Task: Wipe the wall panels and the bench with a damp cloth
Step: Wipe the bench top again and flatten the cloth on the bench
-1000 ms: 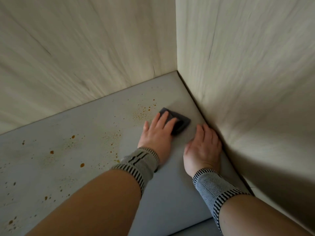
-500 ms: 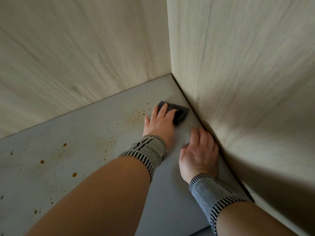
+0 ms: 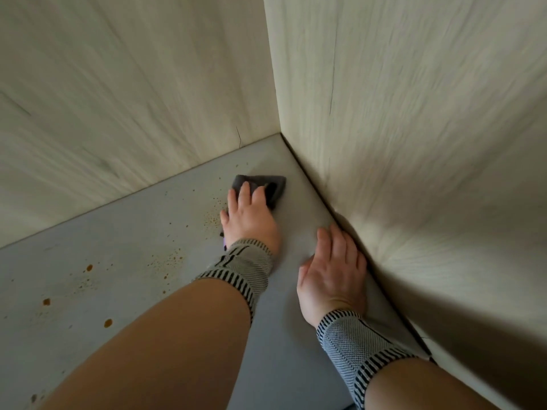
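1. From the head camera I see a corner where two wall panels meet: the left wall panel (image 3: pixel 112 93) and the right wall panel (image 3: pixel 414 119). Both are pale, with a light wood-grain print and a smooth, matte look; a thin dark line runs down the right one.
2. Below them lies the bench (image 3: pixel 142 247), a flat grey surface, smooth and dull. Its right part looks even in colour.
3. The bench carries brown splatter stains (image 3: pixel 108 322): a few round drops on the left and fine rusty specks scattered toward the middle, some just beside the cloth.
4. The cloth (image 3: pixel 270 184) is dark grey, folded into a small flat pad with angular corners. It lies on the bench near the corner, apart from both panels.
5. My left hand (image 3: pixel 250 216) lies palm down on the cloth with straight fingers pressing it flat to the bench; the fingers are not curled round it.
6. My right hand (image 3: pixel 333 269) rests flat on the bench, fingers extended and relaxed, holding nothing. Its outer edge sits just beside the foot of the right panel.
7. Each wrist wears a knitted grey wrist band (image 3: pixel 352 338) with black striped edging, ribbed and stretchy in texture.
8. I see no containers here.
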